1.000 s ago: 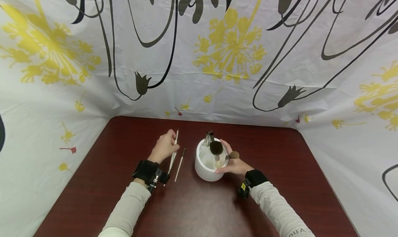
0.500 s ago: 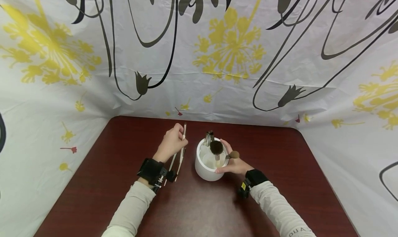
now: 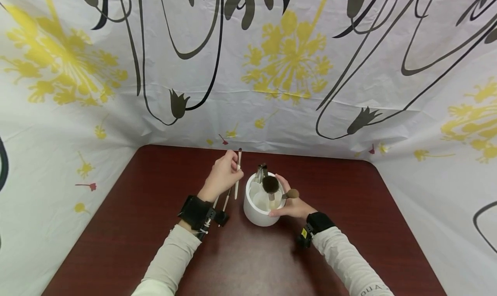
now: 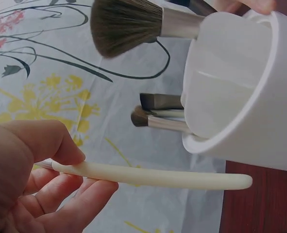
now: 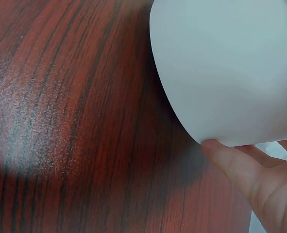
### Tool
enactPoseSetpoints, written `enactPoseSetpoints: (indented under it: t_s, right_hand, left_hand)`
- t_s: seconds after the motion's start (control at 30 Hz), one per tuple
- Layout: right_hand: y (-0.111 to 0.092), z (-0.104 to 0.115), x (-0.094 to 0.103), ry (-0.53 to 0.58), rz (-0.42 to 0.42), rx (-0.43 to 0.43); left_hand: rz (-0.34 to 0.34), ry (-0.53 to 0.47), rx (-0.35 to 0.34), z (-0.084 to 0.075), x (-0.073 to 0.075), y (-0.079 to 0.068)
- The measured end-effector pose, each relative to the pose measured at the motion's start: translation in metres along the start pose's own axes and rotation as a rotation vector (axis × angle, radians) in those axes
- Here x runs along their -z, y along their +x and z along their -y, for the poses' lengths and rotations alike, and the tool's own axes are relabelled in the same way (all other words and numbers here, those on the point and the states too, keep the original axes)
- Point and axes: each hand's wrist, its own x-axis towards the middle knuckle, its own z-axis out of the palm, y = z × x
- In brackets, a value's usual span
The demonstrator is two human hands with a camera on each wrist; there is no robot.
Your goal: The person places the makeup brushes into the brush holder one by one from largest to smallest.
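Observation:
My left hand (image 3: 232, 170) pinches a thin cream-handled brush (image 3: 237, 168) and holds it upright just left of a white cup (image 3: 261, 209). In the left wrist view my thumb and fingers (image 4: 70, 153) clamp the cream handle (image 4: 158, 177), whose end lies below the cup's rim (image 4: 240, 97). My right hand (image 3: 285, 203) grips the cup from the right, and its thumb (image 5: 240, 170) presses the cup wall (image 5: 230, 63). A big dark-bristled brush (image 3: 270, 184) (image 4: 126, 24) stands in the cup with flat brushes (image 4: 153, 102) and a brown-tipped brush (image 3: 292, 193).
Another thin brush (image 3: 225, 201) lies on the dark red table (image 3: 248, 261) between my left wrist and the cup. A flower-printed sheet (image 3: 287, 67) walls in the table at the back and both sides.
My left hand has lifted the thin brush off the table and carried it right and away from me, close to the cup. The right hand and cup have stayed put.

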Motion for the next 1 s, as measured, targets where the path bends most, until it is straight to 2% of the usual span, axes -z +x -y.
enactPoseSetpoints:
  t_s: [0.27,0.47,1.0]
  right_hand:
    - [0.000,0.000,0.000,0.005,0.006,0.000]
    - [0.000,0.000,0.001,0.013,-0.004,0.014]
    - [0.000,-0.001,-0.001,-0.005,-0.010,-0.002]
  left_hand:
    - [-0.037,-0.008,-0.025,-0.009,-0.003,0.002]
    - [-0.034,-0.035,-0.051,-0.014,-0.006,0.004]
    - [-0.066,-0.039,-0.081,-0.013,-0.016,0.006]
